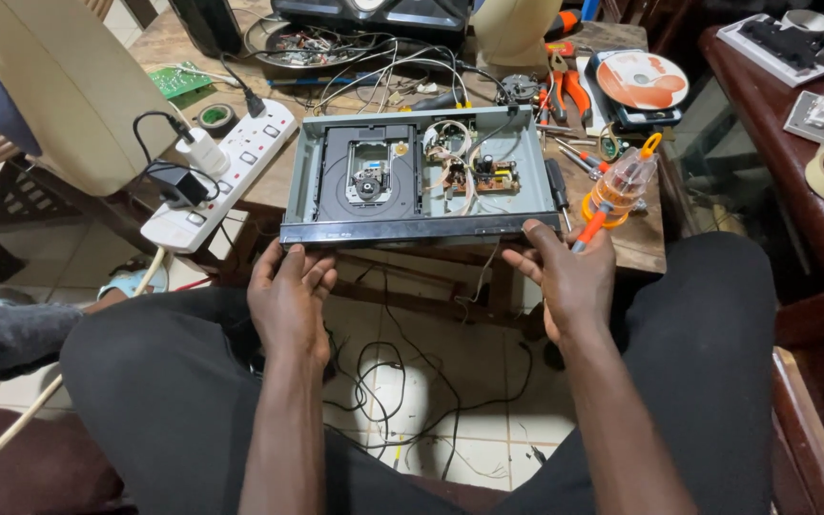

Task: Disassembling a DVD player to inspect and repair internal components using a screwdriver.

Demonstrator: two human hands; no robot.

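An opened disc player (412, 172) lies on a small wooden table (636, 243), its cover off, showing the black disc tray and a small circuit board with wires. My left hand (288, 296) grips the front panel at its left corner. My right hand (565, 281) touches the front right corner and holds an orange-handled screwdriver (591, 229) between thumb and fingers. A clear plastic case with orange parts (622, 181) stands just beyond that hand.
A white power strip (221, 176) with plugged chargers sits left of the player. Orange pliers (565, 91), screwdrivers, a disc (641, 81), a green board and a tape roll crowd the table. Tangled cables lie on the tiled floor (412, 391) between my knees.
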